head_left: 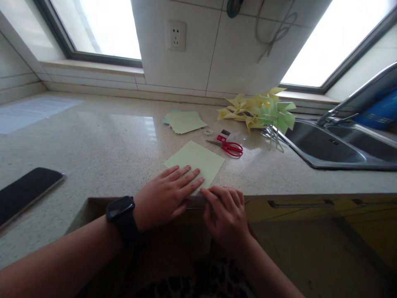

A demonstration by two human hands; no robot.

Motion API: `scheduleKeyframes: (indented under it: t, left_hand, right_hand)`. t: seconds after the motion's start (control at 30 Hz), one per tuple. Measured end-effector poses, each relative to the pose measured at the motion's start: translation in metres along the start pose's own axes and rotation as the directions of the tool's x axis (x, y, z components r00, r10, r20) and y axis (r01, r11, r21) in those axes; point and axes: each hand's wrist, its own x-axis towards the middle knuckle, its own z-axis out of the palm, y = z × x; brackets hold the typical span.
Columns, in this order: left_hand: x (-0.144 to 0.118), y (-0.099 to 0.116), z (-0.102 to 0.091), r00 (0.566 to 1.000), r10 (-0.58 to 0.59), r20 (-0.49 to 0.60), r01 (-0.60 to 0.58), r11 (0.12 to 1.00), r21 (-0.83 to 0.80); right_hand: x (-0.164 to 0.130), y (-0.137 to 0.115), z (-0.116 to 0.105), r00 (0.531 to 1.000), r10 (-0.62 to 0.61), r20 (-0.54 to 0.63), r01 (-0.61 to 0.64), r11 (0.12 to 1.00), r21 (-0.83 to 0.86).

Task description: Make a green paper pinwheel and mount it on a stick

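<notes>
At the near edge of the speckled stone surface [102, 145], the left hand [164, 198] lies flat, grip open, pinning the pale green square paper sheet [196, 162] while the right hand [228, 213], fingers curled at that edge, appears to crease a fold, which next needs firm, even pressing.

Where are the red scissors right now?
The red scissors lie on the countertop right of centre, just beyond the green paper sheet, left of the sink.

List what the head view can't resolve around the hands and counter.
- Near corner of the green paper sheet: covered by the left hand.
- Right hand fingertips: curled at the counter edge, contact unclear.
- Small ring-shaped item by the red scissors: too small.
- Dark flat object: cut by left edge.
</notes>
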Motion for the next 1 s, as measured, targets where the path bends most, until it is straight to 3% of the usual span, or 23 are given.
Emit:
scheduleKeyframes:
  t: [1.0]
  left_hand:
    - [-0.0004, -0.0011, 0.0021, 1.0, 0.003, 0.002, -0.003, 1.0, 0.015]
  right_hand:
    - [-0.0031, -0.0048, 0.0007, 0.999, -0.008, -0.054, 0.008, 1.0, -0.001]
